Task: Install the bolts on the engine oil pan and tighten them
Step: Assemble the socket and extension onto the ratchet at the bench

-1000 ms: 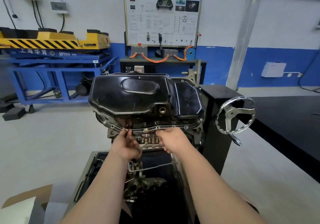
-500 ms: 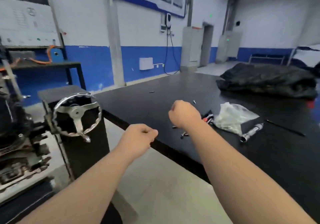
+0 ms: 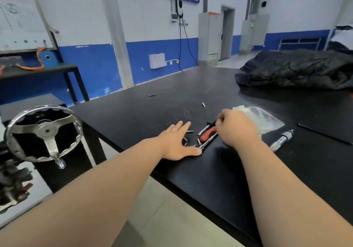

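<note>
Several bolts (image 3: 189,131) lie flat on the black tabletop (image 3: 133,117), between the left hand (image 3: 177,143) and a red-handled tool (image 3: 209,131); 1 lies roughly crosswise, just beside the left fingers (image 3: 183,126) (its head end is too blurred to tell); those fingers are straight and rest flat; the right hand (image 3: 236,128) curls over the tool's far end, its grip hidden.

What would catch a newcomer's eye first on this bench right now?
Both hands are over the black tabletop: the left hand lies flat beside small loose metal bolts, the right hand curls over a red-handled chrome tool. A shiny chrome handwheel stands at far left; a crumpled dark cloth lies at the table's far right.
</note>
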`<state>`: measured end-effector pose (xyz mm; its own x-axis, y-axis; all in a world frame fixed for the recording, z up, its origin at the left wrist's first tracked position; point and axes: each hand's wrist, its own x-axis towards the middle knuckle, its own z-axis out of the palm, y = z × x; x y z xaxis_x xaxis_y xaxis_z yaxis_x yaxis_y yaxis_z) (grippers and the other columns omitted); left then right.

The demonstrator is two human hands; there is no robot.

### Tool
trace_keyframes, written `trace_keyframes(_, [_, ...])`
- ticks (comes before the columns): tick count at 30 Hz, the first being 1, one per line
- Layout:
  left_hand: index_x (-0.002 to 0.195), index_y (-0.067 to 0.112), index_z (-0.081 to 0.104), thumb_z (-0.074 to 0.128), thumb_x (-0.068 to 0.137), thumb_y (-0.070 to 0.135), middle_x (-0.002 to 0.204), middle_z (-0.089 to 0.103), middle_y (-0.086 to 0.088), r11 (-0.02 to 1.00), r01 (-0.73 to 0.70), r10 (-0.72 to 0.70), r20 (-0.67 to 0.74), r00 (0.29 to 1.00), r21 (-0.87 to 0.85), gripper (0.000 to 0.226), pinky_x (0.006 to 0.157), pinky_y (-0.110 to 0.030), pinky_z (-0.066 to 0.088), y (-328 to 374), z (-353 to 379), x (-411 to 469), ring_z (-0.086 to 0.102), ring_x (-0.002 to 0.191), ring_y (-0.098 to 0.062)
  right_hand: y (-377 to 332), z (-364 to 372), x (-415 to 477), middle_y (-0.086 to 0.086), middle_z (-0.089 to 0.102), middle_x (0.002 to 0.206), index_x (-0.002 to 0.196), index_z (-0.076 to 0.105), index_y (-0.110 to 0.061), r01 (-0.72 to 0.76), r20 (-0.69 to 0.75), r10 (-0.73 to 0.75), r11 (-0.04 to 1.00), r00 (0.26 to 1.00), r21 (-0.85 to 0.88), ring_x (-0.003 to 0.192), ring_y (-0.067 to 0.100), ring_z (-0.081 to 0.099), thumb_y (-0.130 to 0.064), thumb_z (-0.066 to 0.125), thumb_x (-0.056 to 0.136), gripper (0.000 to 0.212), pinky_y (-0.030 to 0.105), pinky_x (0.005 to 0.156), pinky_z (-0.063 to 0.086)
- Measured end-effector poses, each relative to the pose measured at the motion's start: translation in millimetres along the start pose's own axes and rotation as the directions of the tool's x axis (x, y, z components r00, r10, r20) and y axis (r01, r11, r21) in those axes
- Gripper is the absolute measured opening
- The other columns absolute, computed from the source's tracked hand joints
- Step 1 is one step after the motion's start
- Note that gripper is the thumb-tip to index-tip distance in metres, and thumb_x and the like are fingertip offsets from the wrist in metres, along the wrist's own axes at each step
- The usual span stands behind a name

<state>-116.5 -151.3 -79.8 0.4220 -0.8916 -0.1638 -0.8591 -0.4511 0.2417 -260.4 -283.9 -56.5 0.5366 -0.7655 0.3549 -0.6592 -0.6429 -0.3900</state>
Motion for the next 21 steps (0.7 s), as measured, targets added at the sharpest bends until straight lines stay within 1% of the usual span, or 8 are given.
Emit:
trace_keyframes(4, [0.15, 0.041, -0.006, 0.048, 0.074, 0.079, 0.16, 0.001, 0.005, 0.999, -0.03, 0.031, -0.013, 0.999, 0.036, 0.101, 0.114, -0.046, 0.009, 10.7, -0.4, 19.5, 0.002, 0.146, -0.028, -1.0, 5.2, 2.5, 0.003, 0.065, 0.098, 0.105, 0.06, -0.018, -0.051, -0.059, 0.05, 0.998, 0.997, -0.022, 0.078, 0.021, 0.047, -0.023, 0.041, 0.094, 0.023, 0.029, 0.065, 0.034])
trace_keyframes(7, [0.147, 0.042, 0.019, 0.047, 0.075, 0.079, 0.15, 0.021, 0.005, 0.998, -0.041, 0.044, -0.092, 0.995, 0.039, 0.085, 0.108, -0.042, 0.015, 16.7, 4.9, 27.3, 0.015, 0.137, -0.029, 1.9, 5.0, 4.1, 0.005, 0.064, 0.106, 0.114, 0.059, -0.017, -0.132, -0.088, 0.129, 0.991, 0.988, -0.028, 0.091, 0.026, 0.056, -0.019, 0.041, 0.093, 0.028, 0.029, 0.068, 0.035])
trace_keyframes(10, [0.136, 0.041, 0.04, 0.049, 0.082, 0.07, 0.13, 0.035, 0.003, 0.995, -0.095, 0.099, -0.215, 0.972, 0.026, 0.062, 0.094, -0.033, 0.02, 19.1, 11.4, 27.4, 0.026, 0.123, -0.024, 7.2, 3.0, 6.9, 0.009, 0.063, 0.113, 0.118, 0.056, -0.015, -0.229, -0.117, 0.223, 0.973, 0.968, -0.04, 0.106, 0.03, 0.056, -0.017, 0.046, 0.09, 0.03, 0.031, 0.072, 0.033])
trace_keyframes(14, [0.117, 0.032, 0.052, 0.052, 0.088, 0.057, 0.116, 0.043, 0.003, 0.986, -0.163, 0.147, -0.272, 0.951, -0.036, 0.038, 0.088, -0.03, 0.026, 22.5, 15.5, 24.6, 0.033, 0.114, -0.02, 13.4, 0.6, 6.2, 0.011, 0.056, 0.121, 0.119, 0.056, -0.012, -0.232, -0.146, 0.207, 0.956, 0.967, -0.181, 0.117, 0.031, 0.044, -0.022, 0.05, 0.088, 0.033, 0.038, 0.089, 0.036])
trace_keyframes(15, [0.111, 0.03, 0.053, 0.052, 0.089, 0.054, 0.112, 0.044, 0.004, 0.981, -0.183, 0.157, -0.278, 0.948, -0.067, 0.032, 0.086, -0.03, 0.029, 22.7, 16.4, 23.0, 0.035, 0.111, -0.018, 13.1, 1.0, 6.0, 0.01, 0.056, 0.122, 0.119, 0.056, -0.013, -0.202, -0.153, 0.171, 0.955, 0.973, -0.217, 0.117, 0.031, 0.043, -0.022, 0.05, 0.088, 0.033, 0.038, 0.09, 0.036])
trace_keyframes(17, [0.102, 0.029, 0.053, 0.051, 0.092, 0.049, 0.102, 0.044, 0.006, 0.975, -0.211, 0.181, -0.3, 0.937, -0.07, 0.023, 0.081, -0.03, 0.034, 23.9, 18.4, 19.7, 0.042, 0.104, -0.017, 8.6, 2.8, 7.9, 0.009, 0.059, 0.115, 0.113, 0.059, -0.014, -0.14, -0.122, 0.118, 0.97, 0.985, -0.196, 0.108, 0.03, 0.05, -0.018, 0.048, 0.087, 0.029, 0.036, 0.081, 0.039])
trace_keyframes(19, [0.101, 0.027, 0.052, 0.046, 0.095, 0.046, 0.097, 0.043, 0.007, 0.98, -0.2, 0.192, -0.333, 0.923, 0.01, 0.022, 0.075, -0.031, 0.037, 26.7, 19.7, 16.7, 0.047, 0.094, -0.017, 1.2, 5.6, 10.1, 0.009, 0.061, 0.101, 0.097, 0.059, -0.015, -0.132, -0.032, 0.129, 0.983, 0.991, -0.126, 0.09, 0.03, 0.055, -0.014, 0.047, 0.084, 0.017, 0.031, 0.068, 0.039])
trace_keyframes(21, [0.101, 0.025, 0.052, 0.042, 0.097, 0.045, 0.095, 0.042, 0.008, 0.983, -0.161, 0.183, -0.37, 0.911, 0.089, 0.023, 0.07, -0.031, 0.038, 28.8, 19.6, 13.4, 0.047, 0.084, -0.016, -3.2, 4.3, 14.2, 0.006, 0.054, 0.086, 0.082, 0.05, -0.016, -0.161, 0.029, 0.165, 0.98, 0.986, -0.115, 0.076, 0.03, 0.049, -0.014, 0.048, 0.083, 0.004, 0.03, 0.064, 0.037])
